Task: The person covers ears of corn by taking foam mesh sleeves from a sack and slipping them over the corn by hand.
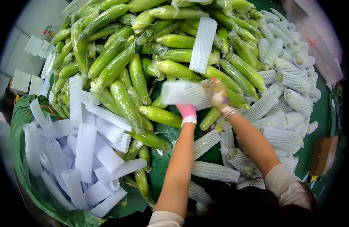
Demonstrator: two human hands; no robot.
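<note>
My left hand [187, 111], in a pink glove, is closed around a white foam net sleeve [182, 92] from below. The sleeve is smeared by motion, and I cannot tell whether an ear of corn is inside it. At the sleeve's right end is my right hand [217, 94], in a stained, pale glove, its fingers bent and closed on that end. Just below the left hand lies a film-wrapped green ear of corn [161, 115]. Another foam net sleeve [203, 45] rests on the corn beyond my hands.
A big heap of film-wrapped corn [117, 62] fills the far side of the green table [165, 166]. At the left, a green sack [21, 151] holds many loose foam sleeves [85, 151]. Sleeved corn [284, 117] is piled on the right. A cardboard box [323, 156] stands at the right edge.
</note>
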